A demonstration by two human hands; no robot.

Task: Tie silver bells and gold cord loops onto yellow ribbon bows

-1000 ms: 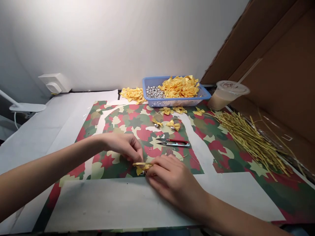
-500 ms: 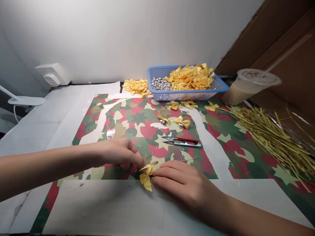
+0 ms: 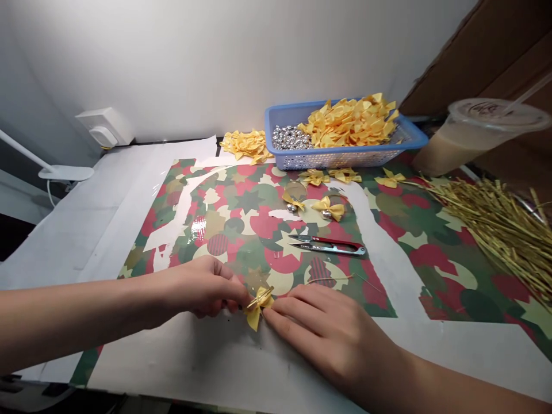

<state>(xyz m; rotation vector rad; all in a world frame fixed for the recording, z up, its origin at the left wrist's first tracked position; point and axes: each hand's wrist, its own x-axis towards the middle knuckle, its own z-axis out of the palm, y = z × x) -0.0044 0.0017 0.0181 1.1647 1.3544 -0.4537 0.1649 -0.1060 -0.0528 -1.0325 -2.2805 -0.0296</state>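
A small yellow ribbon bow (image 3: 256, 307) with a gold twist tie across it lies at the near edge of the patterned paper (image 3: 259, 230). My left hand (image 3: 202, 290) pinches the tie's left end, fingers closed. On the bow's right side my right hand (image 3: 328, 330) presses down, its fingers extended and close together. Thread snips (image 3: 328, 246) with a red handle lie just beyond my hands. Finished bows with silver bells (image 3: 330, 208) sit further back.
A blue basket (image 3: 345, 156) holds yellow bows and silver bells at the back. More bows (image 3: 248, 144) are piled left of it. A heap of gold twist ties (image 3: 495, 221) lies at right, and behind it stands a lidded drink cup (image 3: 470, 135). A white lamp base (image 3: 64, 172) is at left.
The bow was turned from lying flat to hanging toward me, with the tie now angled across it. Both hands stayed on it; the view shifted closer and to the left.
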